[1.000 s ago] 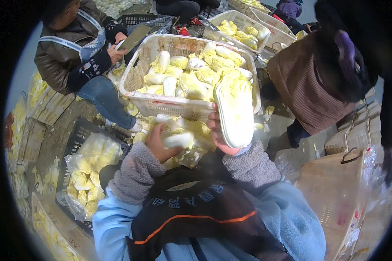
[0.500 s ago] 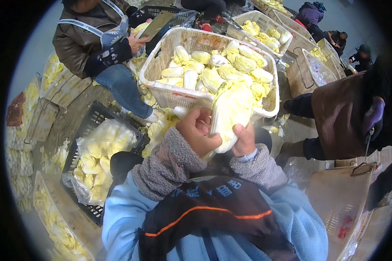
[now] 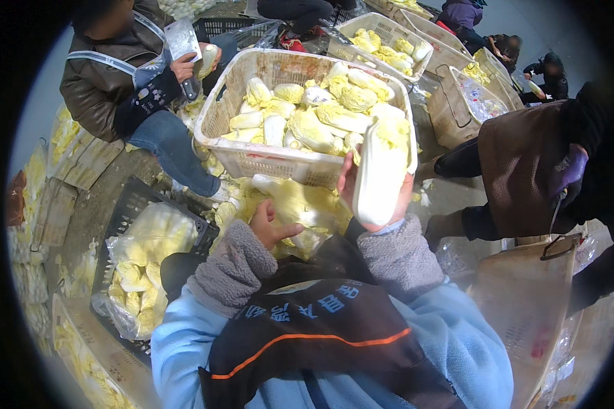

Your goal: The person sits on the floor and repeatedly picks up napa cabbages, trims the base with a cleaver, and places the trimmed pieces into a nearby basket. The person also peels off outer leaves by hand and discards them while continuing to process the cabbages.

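My right hand (image 3: pixel 348 184) grips an upright napa cabbage (image 3: pixel 382 174), white stalk below and pale yellow leaves on top, in front of the big white crate (image 3: pixel 242 160). My left hand (image 3: pixel 273 223) is open, thumb stretched out and fingers loosely bent, low over a pile of loose yellow leaves (image 3: pixel 307 208) between me and the crate. That crate holds several trimmed cabbages (image 3: pixel 273 129).
A black crate (image 3: pixel 133 201) with bagged cabbage (image 3: pixel 140 279) stands at my left. A co-worker (image 3: pixel 99 82) at upper left holds a cleaver (image 3: pixel 182 41); another (image 3: pixel 518 184) stands at right beside an upright tan crate (image 3: pixel 518 313). More crates (image 3: pixel 471 116) and people are farther back.
My left hand has come off the cabbage and moved down-left toward the leaves. My right hand has raised the cabbage slightly and turned it. The co-worker's cleaver has turned upright.
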Action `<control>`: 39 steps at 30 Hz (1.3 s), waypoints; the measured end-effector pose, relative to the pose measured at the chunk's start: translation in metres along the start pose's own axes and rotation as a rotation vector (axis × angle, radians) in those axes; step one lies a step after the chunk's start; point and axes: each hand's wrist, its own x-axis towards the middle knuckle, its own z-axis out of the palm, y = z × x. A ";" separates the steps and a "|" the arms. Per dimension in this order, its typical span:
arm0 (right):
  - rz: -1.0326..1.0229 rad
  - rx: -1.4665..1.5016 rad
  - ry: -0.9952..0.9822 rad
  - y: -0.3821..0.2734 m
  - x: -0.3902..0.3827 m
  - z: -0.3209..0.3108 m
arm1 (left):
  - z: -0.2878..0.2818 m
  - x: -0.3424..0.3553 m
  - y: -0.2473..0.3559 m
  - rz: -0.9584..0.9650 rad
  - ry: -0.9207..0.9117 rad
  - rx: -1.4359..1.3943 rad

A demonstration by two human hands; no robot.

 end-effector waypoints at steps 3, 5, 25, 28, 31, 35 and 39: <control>-0.061 -0.290 0.094 0.022 0.002 -0.001 | 0.011 -0.002 0.028 0.037 -0.250 -0.488; -0.122 -0.505 0.105 0.035 0.002 -0.001 | 0.016 -0.001 0.056 0.153 -0.310 -0.452; 0.302 0.021 -0.256 0.048 -0.005 -0.005 | -0.005 0.009 0.118 0.223 -0.122 0.023; 0.226 -0.099 -0.088 0.047 -0.004 -0.003 | -0.005 0.010 0.123 0.262 -0.148 0.222; 0.124 -0.336 -0.089 0.048 -0.003 -0.007 | 0.002 0.015 0.119 0.787 0.246 0.487; -0.055 -0.729 -0.089 0.053 -0.001 -0.025 | 0.006 0.019 0.107 0.462 0.183 0.041; -0.027 -0.485 0.030 0.034 0.011 -0.040 | 0.004 0.024 0.090 0.126 0.184 -0.419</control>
